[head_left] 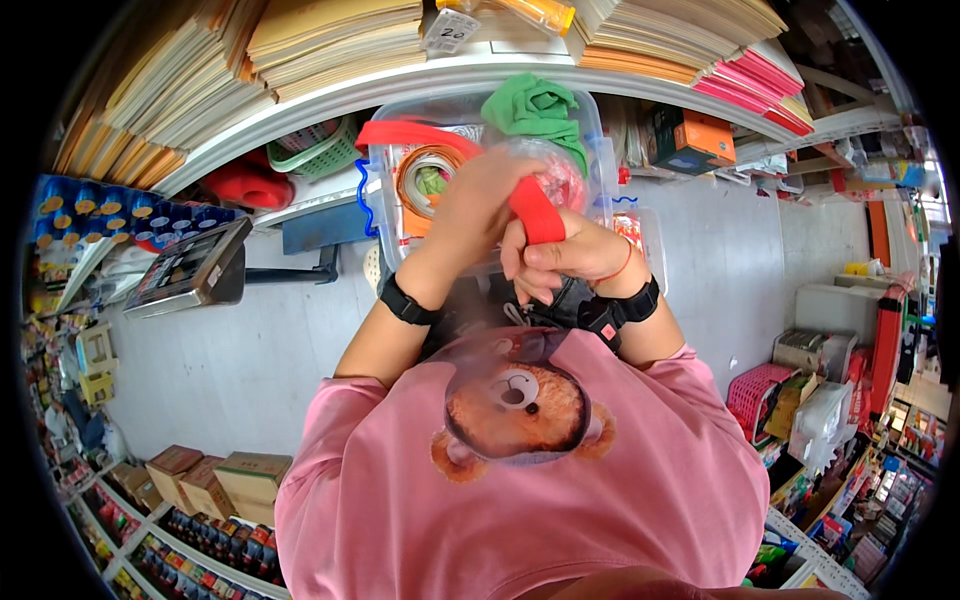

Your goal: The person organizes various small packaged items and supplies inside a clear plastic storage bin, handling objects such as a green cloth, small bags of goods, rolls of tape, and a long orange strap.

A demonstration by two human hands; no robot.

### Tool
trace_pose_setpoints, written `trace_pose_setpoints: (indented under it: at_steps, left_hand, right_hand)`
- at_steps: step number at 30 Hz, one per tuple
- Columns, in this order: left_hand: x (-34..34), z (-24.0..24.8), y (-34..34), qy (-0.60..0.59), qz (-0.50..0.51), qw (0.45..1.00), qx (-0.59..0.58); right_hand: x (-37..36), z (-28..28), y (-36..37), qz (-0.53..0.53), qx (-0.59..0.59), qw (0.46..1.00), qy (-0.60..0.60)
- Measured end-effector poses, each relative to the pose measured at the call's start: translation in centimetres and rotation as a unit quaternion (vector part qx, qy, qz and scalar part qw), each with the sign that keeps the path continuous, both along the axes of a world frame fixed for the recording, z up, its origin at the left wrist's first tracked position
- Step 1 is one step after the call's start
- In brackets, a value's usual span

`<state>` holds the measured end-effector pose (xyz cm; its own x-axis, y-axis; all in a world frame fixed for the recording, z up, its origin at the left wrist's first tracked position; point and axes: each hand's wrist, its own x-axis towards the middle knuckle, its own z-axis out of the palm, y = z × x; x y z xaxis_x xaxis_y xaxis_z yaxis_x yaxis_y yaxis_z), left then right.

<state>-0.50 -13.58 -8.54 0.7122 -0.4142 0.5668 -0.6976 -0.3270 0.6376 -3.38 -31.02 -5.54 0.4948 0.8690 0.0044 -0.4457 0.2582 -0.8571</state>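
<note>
A wide red ribbon (538,212) runs between my two hands above a clear plastic bin. My right hand (585,250) is closed on it, with the band lying over its curled fingers. My left hand (470,208) is slightly blurred, its fingertips partly hidden where they close on the ribbon. Another length of the red band trails left over the rim of the bin (608,180). Inside the bin are a roll of tape or ribbon (412,185), a bunched green cloth (535,108) and a clear bag with pinkish contents (562,185).
Stacks of envelopes or paper (335,45) fill the shelf ahead. A scale-like device (190,270) stands at left, near blue cans (110,210). Cardboard boxes (250,480) sit at lower left. A pink basket (752,400) is at right. An orange-and-black box (690,140) lies under the shelf.
</note>
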Motion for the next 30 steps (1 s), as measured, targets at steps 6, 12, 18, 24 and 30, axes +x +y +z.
trace_pose_setpoints:
  at_steps: [6,12,18,24,30]
  left_hand:
    - [-0.2,-0.3,-0.1,0.047,-0.011,0.998,0.037]
    - [-0.5,-0.9,0.7,0.007,-0.031,0.996,0.078]
    - [-1.2,1.6,0.7,0.077,0.034,0.989,0.123]
    - [-1.2,1.7,0.9,0.152,0.041,0.984,0.081]
    - [-1.4,0.0,-1.0,0.184,-0.004,0.974,-0.133]
  right_hand:
    - [0.3,-0.7,1.2,-0.096,0.103,0.990,-0.015]
    - [1.2,-0.3,1.1,-0.231,0.199,0.952,0.010]
    - [2.3,0.2,0.2,-0.355,0.232,0.903,0.065]
    - [1.8,0.4,0.1,-0.245,0.238,0.936,0.088]
    - [1.0,-0.8,1.2,-0.102,0.223,0.956,0.161]
